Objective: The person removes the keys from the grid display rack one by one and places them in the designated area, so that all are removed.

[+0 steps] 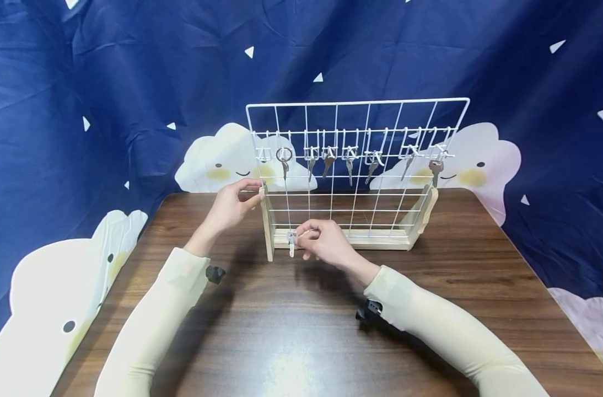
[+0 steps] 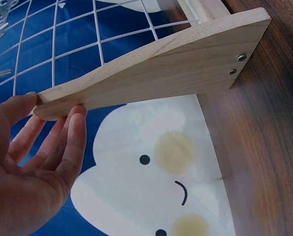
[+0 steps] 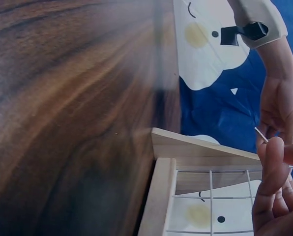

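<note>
Toward the far edge of the table [image 1: 281, 309], surface extending left, right and nearer: left hand [image 1: 234, 205], thumb and fingers nearly closed, gripping the top of the left wooden panel [image 1: 268, 226]. One silvery key [image 1: 291, 243], small, shiny, blade down, pinched by thumb and fingertips of the right hand [image 1: 326, 242], before the rack's lower left corner; contact with wires uncertain. White wire rack [image 1: 332, 194], upright, seven hanging keys [image 1: 350, 169] across its upper part. Right wooden panel [image 1: 423, 215], at rack's end. Blue backdrop [image 1: 133, 82] behind.
</note>
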Demonstrator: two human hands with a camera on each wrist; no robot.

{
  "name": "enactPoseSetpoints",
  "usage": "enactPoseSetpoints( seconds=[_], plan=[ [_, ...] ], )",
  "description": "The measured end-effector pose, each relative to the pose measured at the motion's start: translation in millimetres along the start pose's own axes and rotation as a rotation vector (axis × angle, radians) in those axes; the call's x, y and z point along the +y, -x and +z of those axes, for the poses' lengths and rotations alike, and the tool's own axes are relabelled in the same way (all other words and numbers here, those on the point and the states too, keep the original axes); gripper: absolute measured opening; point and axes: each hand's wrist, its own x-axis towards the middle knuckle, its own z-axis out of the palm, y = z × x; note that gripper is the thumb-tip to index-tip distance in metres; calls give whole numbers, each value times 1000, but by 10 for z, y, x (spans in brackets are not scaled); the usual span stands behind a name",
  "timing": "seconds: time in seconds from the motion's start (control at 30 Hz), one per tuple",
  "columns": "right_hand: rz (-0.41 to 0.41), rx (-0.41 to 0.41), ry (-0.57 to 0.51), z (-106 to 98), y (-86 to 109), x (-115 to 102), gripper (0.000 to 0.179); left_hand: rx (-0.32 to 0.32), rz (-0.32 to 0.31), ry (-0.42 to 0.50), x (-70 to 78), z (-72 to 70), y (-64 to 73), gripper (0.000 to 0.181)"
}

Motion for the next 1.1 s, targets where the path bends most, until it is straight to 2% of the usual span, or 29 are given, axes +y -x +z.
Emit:
enactPoseSetpoints(
  seconds=[0.23, 0.5, 1.1],
  plan=[
    [22, -19, 12, 58, 18, 92, 15, 0, -1, 6, -11, 5, 4, 35],
    [80, -59, -50, 145, 18, 193, 16, -12, -19, 52, -32, 7, -4, 36],
    [194, -122, -78, 255, 42, 351, 16, -15, -14, 40, -22, 5, -5, 35]
  ],
)
